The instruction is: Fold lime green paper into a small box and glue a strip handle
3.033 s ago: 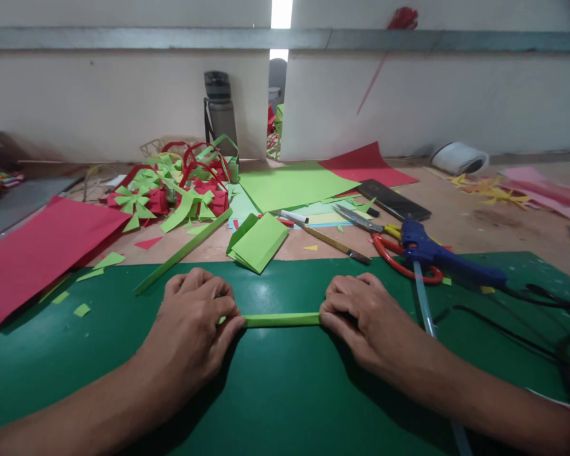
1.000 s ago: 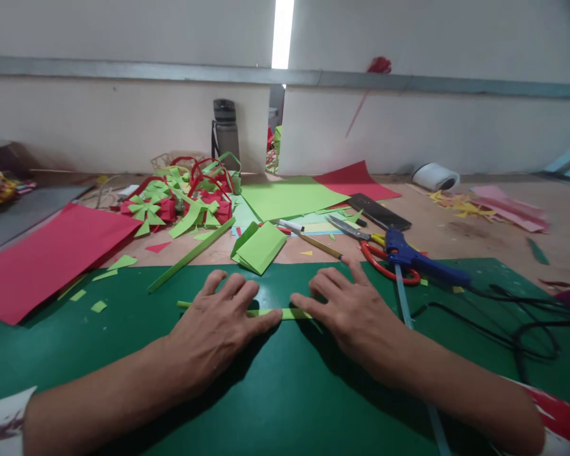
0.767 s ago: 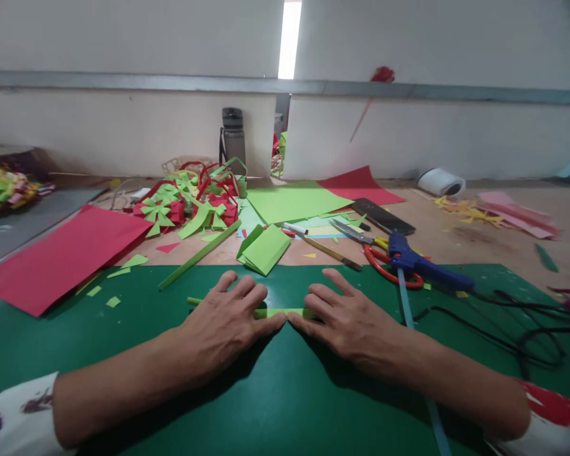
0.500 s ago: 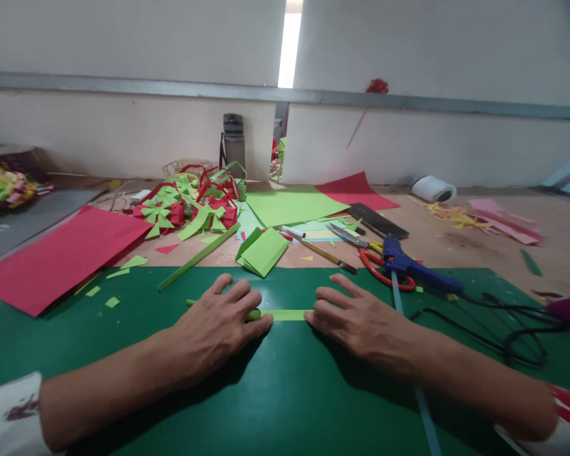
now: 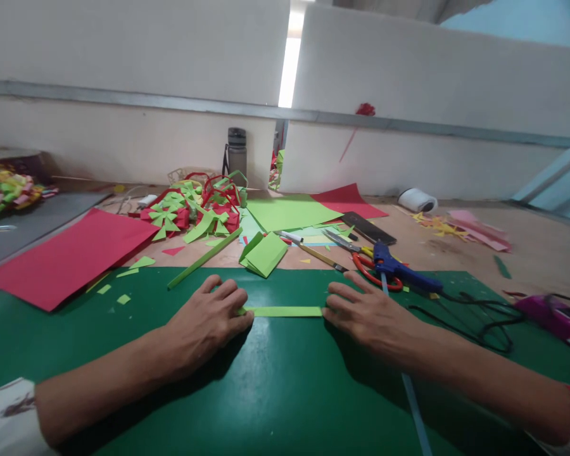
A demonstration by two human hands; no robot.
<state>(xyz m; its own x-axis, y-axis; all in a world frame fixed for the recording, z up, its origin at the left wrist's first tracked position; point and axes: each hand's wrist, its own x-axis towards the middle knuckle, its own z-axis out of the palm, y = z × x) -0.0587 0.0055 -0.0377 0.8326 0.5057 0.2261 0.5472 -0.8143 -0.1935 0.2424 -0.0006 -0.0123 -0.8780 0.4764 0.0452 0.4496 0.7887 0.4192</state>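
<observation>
A narrow light-green paper strip point(image 5: 287, 311) stretches left to right just above the green mat point(image 5: 275, 386). Its left end is pinched between the thumb and fingers of my left hand point(image 5: 213, 316). The fingers of my right hand point(image 5: 361, 313) close on its right end, and their tips partly hide that end. Just beyond the strip lies a folded piece of green paper point(image 5: 266, 254). Another green strip point(image 5: 204, 258) rests slantwise beyond my left hand. A blue glue gun point(image 5: 403, 269) with a pale glue stick lies close beyond my right hand.
Red-handled scissors point(image 5: 370, 269), a utility knife point(image 5: 323, 255) and a black phone point(image 5: 368, 228) lie at the back. Red paper point(image 5: 76, 256) is at left, near a pile of red and green paper pieces point(image 5: 194, 212). A dark bottle point(image 5: 237, 155) stands by the wall.
My hands have moved apart, and a longer stretch of the green strip shows between them. The view has tilted up and turned slightly right.
</observation>
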